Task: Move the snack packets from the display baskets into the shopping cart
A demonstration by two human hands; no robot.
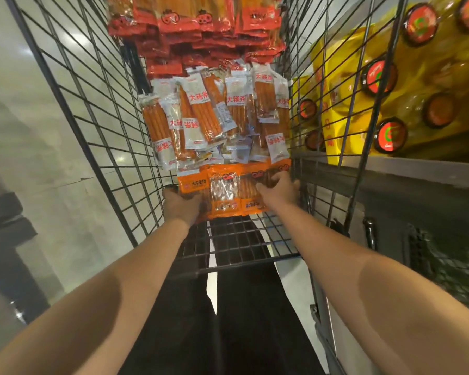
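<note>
I look down into a black wire shopping cart (98, 125). Red snack packets (198, 25) fill its far end, and white packets (214, 115) of orange sticks lie in the middle. At the near end, both my hands hold a bundle of orange snack packets (225, 193) low inside the cart. My left hand (180, 204) grips the bundle's left edge. My right hand (278, 186) grips its right side, with the fingers curled over the top.
A shelf on the right holds yellow packets (423, 85) with round red-and-black labels, just beyond the cart's right wall. A dark shelf front (406, 212) runs below them. Pale tiled floor (38, 147) lies to the left. The cart's folded wire seat flap (244, 242) is beneath my wrists.
</note>
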